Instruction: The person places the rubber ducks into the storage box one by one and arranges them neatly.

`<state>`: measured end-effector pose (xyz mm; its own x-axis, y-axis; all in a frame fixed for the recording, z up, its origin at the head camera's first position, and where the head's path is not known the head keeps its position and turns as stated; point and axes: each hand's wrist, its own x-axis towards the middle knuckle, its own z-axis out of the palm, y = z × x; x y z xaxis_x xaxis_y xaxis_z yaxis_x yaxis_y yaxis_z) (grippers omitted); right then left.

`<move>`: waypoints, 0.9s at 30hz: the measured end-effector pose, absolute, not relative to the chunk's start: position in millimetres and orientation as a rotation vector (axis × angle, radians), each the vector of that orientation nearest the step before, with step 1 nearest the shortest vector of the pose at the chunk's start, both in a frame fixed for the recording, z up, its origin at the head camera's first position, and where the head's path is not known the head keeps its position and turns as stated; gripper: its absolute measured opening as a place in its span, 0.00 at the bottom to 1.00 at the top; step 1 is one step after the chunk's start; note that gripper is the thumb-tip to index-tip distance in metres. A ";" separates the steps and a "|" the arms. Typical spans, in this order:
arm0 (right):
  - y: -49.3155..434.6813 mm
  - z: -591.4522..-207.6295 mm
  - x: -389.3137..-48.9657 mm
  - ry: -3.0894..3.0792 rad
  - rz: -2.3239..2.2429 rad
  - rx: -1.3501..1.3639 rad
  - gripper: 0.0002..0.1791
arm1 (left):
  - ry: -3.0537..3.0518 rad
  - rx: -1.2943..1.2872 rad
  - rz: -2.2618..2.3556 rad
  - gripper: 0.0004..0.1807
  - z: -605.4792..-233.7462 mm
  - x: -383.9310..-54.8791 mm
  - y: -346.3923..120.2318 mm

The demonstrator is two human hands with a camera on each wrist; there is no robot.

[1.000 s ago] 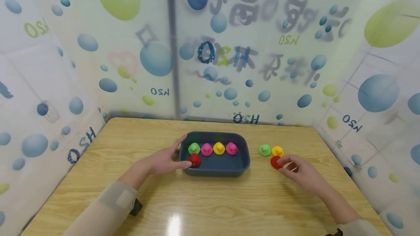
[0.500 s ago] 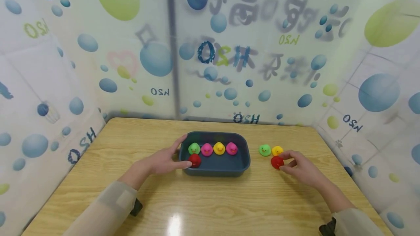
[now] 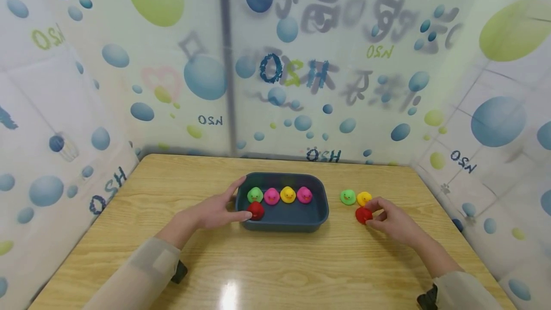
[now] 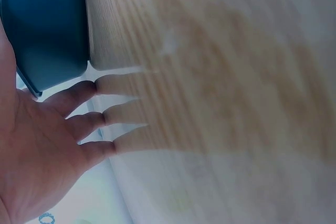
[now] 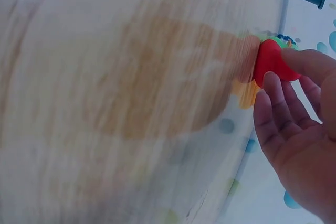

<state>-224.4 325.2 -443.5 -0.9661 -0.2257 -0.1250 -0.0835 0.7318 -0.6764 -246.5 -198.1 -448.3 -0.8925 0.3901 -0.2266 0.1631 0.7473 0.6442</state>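
Note:
In the head view my left hand point(image 3: 215, 210) lies against the left end of a dark blue box point(image 3: 280, 227), its index finger at the back corner and thumb at the front rim. The left wrist view shows its other fingers stretched out beside the box wall point(image 4: 47, 30). To the right, on the table, my right hand point(image 3: 395, 221) pinches a red rubber duck point(image 3: 363, 215) between thumb and fingers; the right wrist view shows that red duck point(image 5: 270, 64) closely. Just behind it sit a green duck point(image 3: 347, 197) and a yellow duck point(image 3: 364, 198).
Inside the box a row holds a green duck point(image 3: 255, 195), two pink ducks and a yellow duck point(image 3: 288, 194). Another red duck point(image 3: 256, 211) sits at its front left, by my thumb. Patterned walls point(image 3: 275, 123) stand behind and beside the wooden table point(image 3: 301, 271).
My right hand has closed its thumb and fingers on the red duck on the table, which has shifted very slightly. The left hand and box have stayed put.

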 end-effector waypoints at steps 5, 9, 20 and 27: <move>323.4 -443.2 -222.8 2.757 -1.039 -0.254 0.23 | 2.598 0.430 0.918 0.62 -449.4 -246.8 -198.4; 321.6 -442.9 -221.5 2.774 -1.032 -0.252 0.22 | 2.597 0.434 0.917 0.62 -449.2 -246.6 -198.3; 312.6 -441.8 -217.5 2.803 -1.067 -0.327 0.20 | 2.600 0.435 0.911 0.62 -446.4 -244.7 -197.1; 296.1 -431.2 -213.3 2.892 -1.172 -0.502 0.19 | 2.603 0.440 0.905 0.62 -446.6 -245.3 -197.4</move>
<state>-213.3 296.1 -431.2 -0.9493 -0.2835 0.1356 -0.2979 0.6744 -0.6756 -245.3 -197.4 -446.6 -0.8910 0.3965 -0.2209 0.1739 0.7477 0.6408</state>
